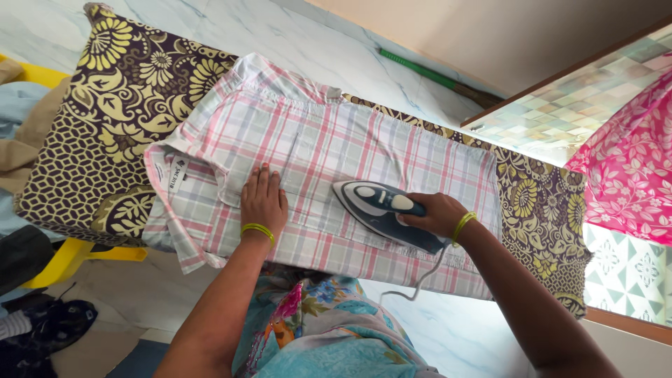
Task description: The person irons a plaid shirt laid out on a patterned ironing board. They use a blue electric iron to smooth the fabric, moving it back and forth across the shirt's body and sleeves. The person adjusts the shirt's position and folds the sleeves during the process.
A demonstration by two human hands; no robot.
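Pressing flat, fingers spread, the left hand (263, 201) pins a pink plaid cotton shirt (329, 140); the right hand (437, 213) grips a smooth, pointed blue iron (381, 210) on floral padding (119, 91).

**Room and surroundings**

Floor (294, 35): pale marble-look tiles with grey veining, evenly lit. Beige wall (504, 35) at the far side; green-handled broom (427, 73) lies along its base. Patterned glass panel (581, 105) in a brown frame at right. Yellow plastic chair (63, 262) at left.
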